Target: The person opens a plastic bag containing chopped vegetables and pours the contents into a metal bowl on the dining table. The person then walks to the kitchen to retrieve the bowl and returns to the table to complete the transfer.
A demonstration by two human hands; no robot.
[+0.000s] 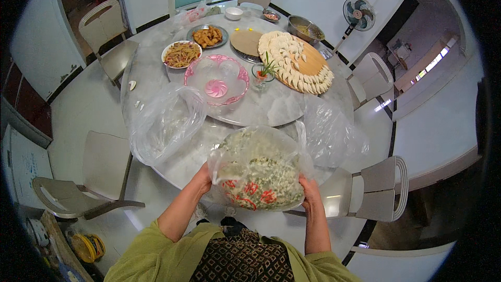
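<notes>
My left hand [204, 178] and my right hand [310, 190] hold a clear plastic bag [260, 168] from its two sides, over the near edge of the round marble-patterned table [188, 160]. The bag bears red writing and contains a chopped green and pale mixture. Most fingers are hidden behind or under the bag. A crumpled clear plastic bag [166, 127] lies to its left, another [332, 133] to its right. Beyond it, on the turntable [270, 105], are a pink-rimmed clear plastic basket [216, 80] and a round wooden board [313, 58] with many dumplings.
The turntable also bears a glass with a small plant [263, 74], a bowl of shredded food [182, 55], a plate of fried pieces [207, 36] and a brown round sheet [245, 41]. A metal bowl [306, 29] stands behind. Chairs [103, 168] surround the table; a fan [358, 13] stands beyond.
</notes>
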